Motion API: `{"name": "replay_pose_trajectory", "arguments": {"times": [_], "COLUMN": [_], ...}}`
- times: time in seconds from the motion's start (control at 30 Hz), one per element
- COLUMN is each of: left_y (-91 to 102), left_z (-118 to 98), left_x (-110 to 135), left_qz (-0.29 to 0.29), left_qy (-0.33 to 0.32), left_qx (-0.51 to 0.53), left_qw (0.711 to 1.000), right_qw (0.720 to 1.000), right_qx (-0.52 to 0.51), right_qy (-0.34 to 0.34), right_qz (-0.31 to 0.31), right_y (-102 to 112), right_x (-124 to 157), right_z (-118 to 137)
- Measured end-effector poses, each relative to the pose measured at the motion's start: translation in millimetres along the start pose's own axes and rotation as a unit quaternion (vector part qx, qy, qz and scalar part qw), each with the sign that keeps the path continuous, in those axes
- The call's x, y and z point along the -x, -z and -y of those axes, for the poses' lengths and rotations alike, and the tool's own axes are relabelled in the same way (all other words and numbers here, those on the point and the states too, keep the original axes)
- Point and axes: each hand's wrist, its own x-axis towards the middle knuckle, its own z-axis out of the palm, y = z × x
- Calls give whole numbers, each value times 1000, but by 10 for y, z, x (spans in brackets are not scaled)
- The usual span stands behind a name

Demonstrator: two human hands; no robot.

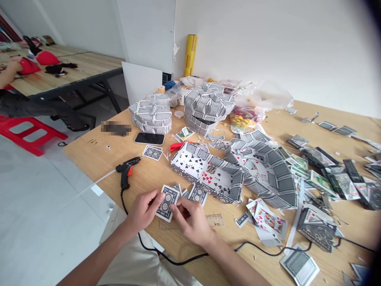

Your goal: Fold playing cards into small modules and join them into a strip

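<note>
A patterned playing card point(167, 203), back side up, is held just above the table's front edge. My left hand point(144, 206) grips its left edge between thumb and fingers. The fingers of my right hand point(193, 220) are pinched at the card's right edge. More face-down cards point(199, 194) lie just behind my hands, and a clear ruler point(216, 220) is partly hidden under my right hand. To the left rests a black glue gun point(126, 171) with an orange trigger. Beyond my hands stands an open rectangular box made of cards point(205, 186), beside a curved card tray point(272, 196).
Two lidded card boxes point(151, 115) point(208, 105) stand at the back near a phone point(149, 138). Card packs point(320, 222) and loose cards point(268, 218) cover the right side. A black cable point(178, 263) crosses the front edge. Another person's hand point(13, 67) shows far left.
</note>
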Motion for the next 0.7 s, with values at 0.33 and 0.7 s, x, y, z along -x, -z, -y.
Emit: {"name": "replay_pose_trajectory", "arguments": {"times": [0.33, 0.7], "left_y": [132, 46], "left_z": [-154, 206], "left_x": [-439, -746], "left_qz": [-47, -46], "left_qy": [-139, -172], "left_qx": [-240, -467], "left_qw": [960, 866], "right_qw": [997, 997], "right_qx": [-49, -55], "right_qy": [16, 20], "right_qz": [-51, -46], "right_y": [59, 60], "right_x": [-7, -31], "right_z": [-66, -36]}}
